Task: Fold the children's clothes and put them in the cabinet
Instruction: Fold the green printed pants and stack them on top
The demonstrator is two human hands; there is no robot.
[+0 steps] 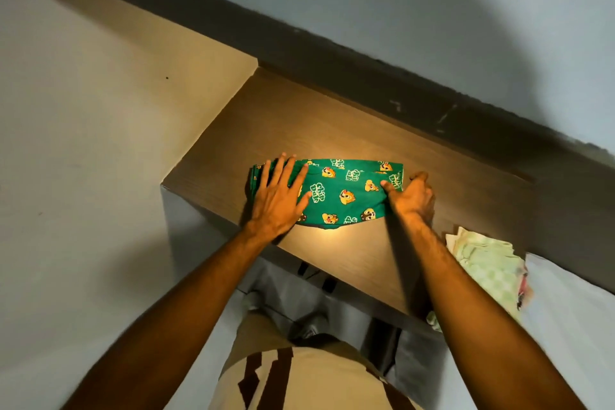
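The left hand [278,200] lies flat with its fingers [283,173] spread, grasping nothing, only pressing down on the left end of the green garment [346,193]. The right hand [412,196] sits at the other end; its thumb rests on top of the cloth and the remaining fingers curl at or under the right edge, so it looks like a pinch on that edge, though the fingertips are hidden and I cannot tell for sure.

Between the two hands the garment lies as a narrow band across the brown table [366,130], printed side up, with layered edges showing just beyond the left fingers. It appears to be folded at least once already, and the hands seem to be flattening it or setting up one more fold.

Off to the right of the right hand, near the forearm and apart from the green piece, a pale green checked cloth [486,263] lies at the table's edge, partly hanging over. It looks loosely bundled; whether it is folded or waiting its turn cannot be told.

Judging by this, the task is in its early or middle part: one garment is nearly folded, at least one other needs checking, and nothing is stored yet. No cabinet shows in view.
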